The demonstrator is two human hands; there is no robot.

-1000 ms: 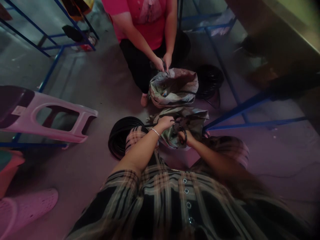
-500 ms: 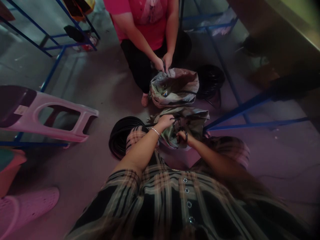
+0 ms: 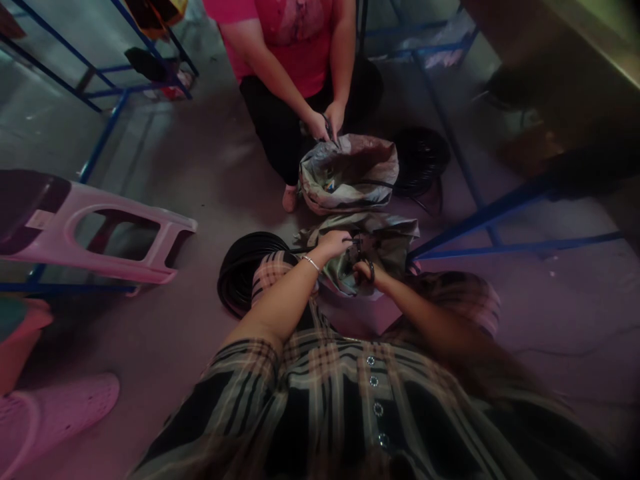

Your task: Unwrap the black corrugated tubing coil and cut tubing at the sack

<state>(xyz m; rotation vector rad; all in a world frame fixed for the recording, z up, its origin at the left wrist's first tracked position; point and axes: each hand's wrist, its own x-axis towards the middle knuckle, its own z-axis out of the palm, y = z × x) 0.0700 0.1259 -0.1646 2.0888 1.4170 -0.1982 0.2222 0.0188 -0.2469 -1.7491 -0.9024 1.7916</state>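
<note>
My left hand [image 3: 333,245] rests on the top of a grey-green printed sack [image 3: 350,270] and pinches a thin black cable [image 3: 303,251]. That cable runs left toward a coil of black cable [image 3: 245,273] on the floor. My right hand [image 3: 366,272] is shut on a black looped item [image 3: 371,270], possibly a scissor handle, though the picture does not settle it. Across from me, a co-worker's hands [image 3: 327,121] grip something dark above a second printed sack [image 3: 350,175]. Another black coil [image 3: 420,160] lies behind that sack.
A pink plastic stool [image 3: 95,233] lies on its side at the left, above a pink slipper [image 3: 45,427]. Blue metal rack frames [image 3: 500,227] stand on both sides over a grey concrete floor [image 3: 165,153]. A dark, blurred object fills the upper right.
My right hand has shifted slightly left, closer to my left hand. My left hand and the sacks show little movement.
</note>
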